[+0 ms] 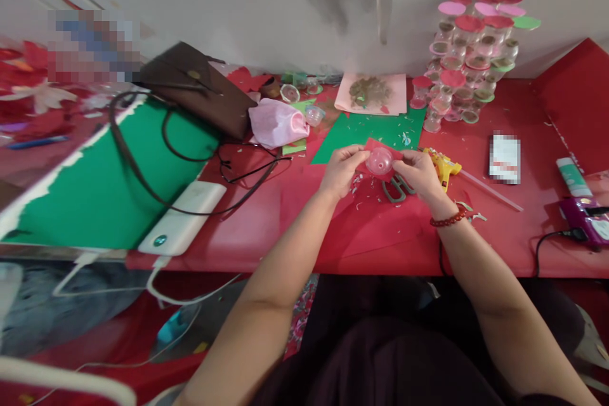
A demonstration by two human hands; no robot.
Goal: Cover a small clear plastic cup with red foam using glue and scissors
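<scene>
Both hands meet above the red tabletop, holding a small clear plastic cup (379, 162) against a piece of red paper (375, 144). My left hand (343, 170) pinches the left side with thumb and fingers. From the right, my right hand (419, 172) grips the other side, fingers closed. Scissors with grey-green handles (394, 189) lie just beneath the hands, partly covered. A yellow glue gun (442, 168) rests beside my right hand, a pale glue stick (492, 190) reaching out from it. Small paper scraps are scattered around the scissors.
A cluster of joined plastic cups with coloured discs (459, 63) stands at the back right. Leftward are a brown bag (200, 89), eyeglasses (238, 168) and a white power bank (183, 219) with cables. A purple device (585, 219) sits far right; green card (375, 130) lies behind my hands.
</scene>
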